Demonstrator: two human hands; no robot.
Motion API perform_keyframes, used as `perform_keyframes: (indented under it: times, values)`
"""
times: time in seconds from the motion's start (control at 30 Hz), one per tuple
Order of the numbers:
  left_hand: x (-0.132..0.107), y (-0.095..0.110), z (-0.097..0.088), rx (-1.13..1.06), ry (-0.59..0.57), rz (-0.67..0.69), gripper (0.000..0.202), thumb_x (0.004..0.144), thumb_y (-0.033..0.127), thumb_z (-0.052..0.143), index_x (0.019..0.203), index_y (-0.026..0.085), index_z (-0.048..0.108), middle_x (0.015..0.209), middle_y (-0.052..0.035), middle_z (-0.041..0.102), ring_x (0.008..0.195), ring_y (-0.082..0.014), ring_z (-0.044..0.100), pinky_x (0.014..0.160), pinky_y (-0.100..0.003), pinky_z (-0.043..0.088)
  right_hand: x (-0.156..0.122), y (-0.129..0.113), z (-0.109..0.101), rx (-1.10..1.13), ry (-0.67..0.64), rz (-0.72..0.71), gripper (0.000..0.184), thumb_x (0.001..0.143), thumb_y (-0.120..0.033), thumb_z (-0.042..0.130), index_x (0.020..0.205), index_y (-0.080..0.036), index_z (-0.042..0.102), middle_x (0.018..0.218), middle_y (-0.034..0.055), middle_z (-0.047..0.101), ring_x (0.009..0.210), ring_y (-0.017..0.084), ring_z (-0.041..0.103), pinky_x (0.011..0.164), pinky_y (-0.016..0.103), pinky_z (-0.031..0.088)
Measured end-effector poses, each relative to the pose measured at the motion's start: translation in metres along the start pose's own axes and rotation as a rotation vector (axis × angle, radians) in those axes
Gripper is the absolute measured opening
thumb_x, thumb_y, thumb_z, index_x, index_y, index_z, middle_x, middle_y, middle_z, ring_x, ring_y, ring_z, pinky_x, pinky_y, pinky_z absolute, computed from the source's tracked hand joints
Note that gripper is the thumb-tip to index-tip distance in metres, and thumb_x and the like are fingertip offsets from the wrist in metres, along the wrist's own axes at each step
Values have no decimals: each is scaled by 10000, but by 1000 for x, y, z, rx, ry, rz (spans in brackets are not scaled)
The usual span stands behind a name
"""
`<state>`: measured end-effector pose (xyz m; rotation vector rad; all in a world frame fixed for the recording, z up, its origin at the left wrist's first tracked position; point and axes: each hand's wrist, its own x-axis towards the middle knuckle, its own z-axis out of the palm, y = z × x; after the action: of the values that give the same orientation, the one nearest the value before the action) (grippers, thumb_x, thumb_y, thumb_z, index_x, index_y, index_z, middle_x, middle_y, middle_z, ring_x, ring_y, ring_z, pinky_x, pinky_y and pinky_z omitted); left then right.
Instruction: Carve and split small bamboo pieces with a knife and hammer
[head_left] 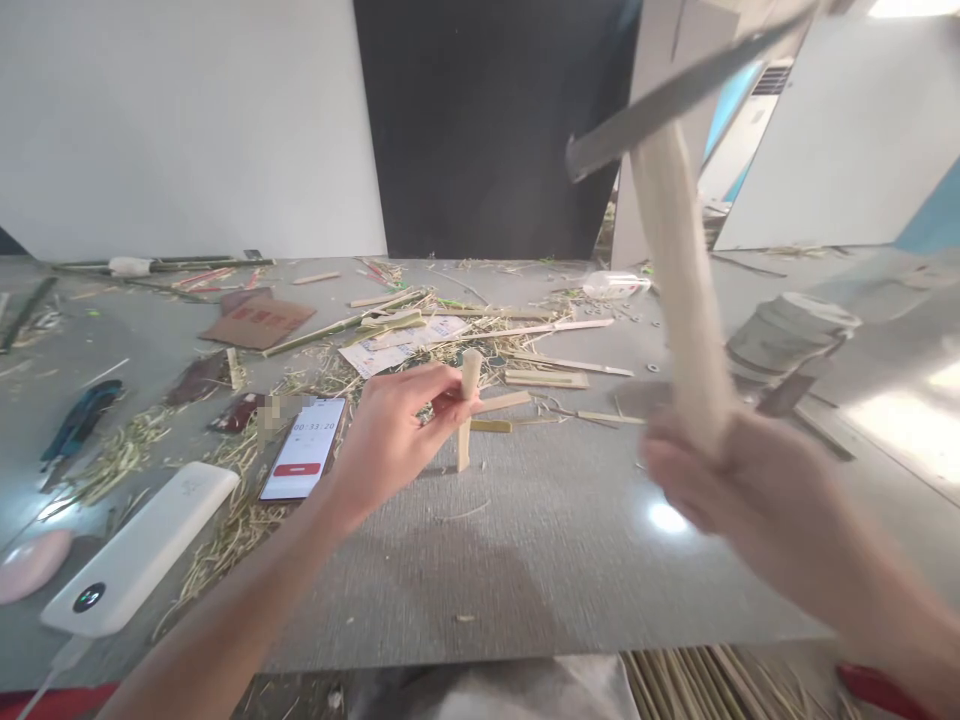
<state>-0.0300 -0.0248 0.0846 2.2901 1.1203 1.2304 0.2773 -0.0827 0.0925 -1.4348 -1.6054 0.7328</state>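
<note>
My left hand (409, 415) is closed around a short pale wooden peg (471, 372) near the middle of the table. The peg stands upright, its rounded top above my fingers and its narrower lower end at the tabletop. A flat pale strip (504, 402) juts out to the right beside my fingertips; whether I grip it too is unclear. On the right, my right hand (739, 480) is wrapped round the thick wooden handle of a hammer (684, 270). The hammer is raised, blurred by motion, with its long narrow metal head at the top.
Shavings and bamboo strips (547, 380) litter the table beyond my left hand. To the left lie a phone (304, 450), a white power bank (142, 550), a blue-handled tool (82, 420) and cardboard (259, 320). A whitish cylindrical container (791, 335) stands at right. Upright panels (187, 130) rise behind.
</note>
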Motion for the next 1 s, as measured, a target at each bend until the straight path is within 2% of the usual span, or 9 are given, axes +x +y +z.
perform_keyframes:
  times: [0.03,0.1,0.17,0.23,0.3,0.5,0.63,0.77,1.0]
  values:
    - [0,0,0,11,5,2,164,992,250,633,843,197,677,795,18,696,716,-119,624,690,-274,462,8,4,25,202,-78,51,321,869,-387,786,780,-181,556,603,-21,468,454,68,394,374,199,283]
    - [0,-1,1,29,17,10,159,990,254,638,849,200,689,791,21,701,718,-119,631,691,-274,462,22,12,75,308,-66,46,298,868,-409,771,881,-185,575,639,-41,443,480,55,352,397,190,279]
    - [0,-2,2,42,34,16,150,991,267,642,871,204,706,796,21,712,722,-119,639,681,-273,460,33,20,115,393,-93,34,351,823,-410,798,1032,-174,644,733,-21,523,516,50,365,426,194,293]
    - [0,-3,3,57,46,20,143,993,274,643,892,207,718,807,19,722,723,-119,644,666,-270,457,41,26,142,475,-182,38,415,797,-425,814,1088,-156,689,776,-2,576,510,40,355,436,201,294]
    - [0,-4,4,66,56,24,130,990,274,649,905,211,724,803,22,724,714,-116,643,655,-265,455,44,29,156,546,-263,51,464,777,-441,829,1114,-149,704,802,9,608,500,34,348,432,201,291]
    - [-1,-2,4,64,55,36,110,978,264,667,895,214,718,749,40,696,670,-104,621,654,-250,455,47,33,172,671,-392,83,375,800,-482,802,834,-129,679,645,-17,513,490,43,356,429,193,288]
    - [0,-3,2,31,42,-24,123,982,294,666,921,219,741,786,34,732,699,-110,651,656,-250,460,49,32,173,696,-412,74,336,768,-432,826,817,-136,677,658,-12,540,507,49,377,449,191,303]
    - [-1,-7,1,-23,43,-126,182,990,360,656,931,218,753,763,30,740,624,-110,619,563,-258,415,47,33,172,701,-437,69,307,765,-401,827,822,-141,674,708,4,586,530,59,412,473,197,330]
    - [-4,-7,1,48,62,-39,85,961,283,703,946,221,759,792,38,748,668,-105,640,619,-252,439,45,37,170,673,-431,43,311,777,-417,818,815,-147,668,687,-5,563,531,66,417,491,210,346]
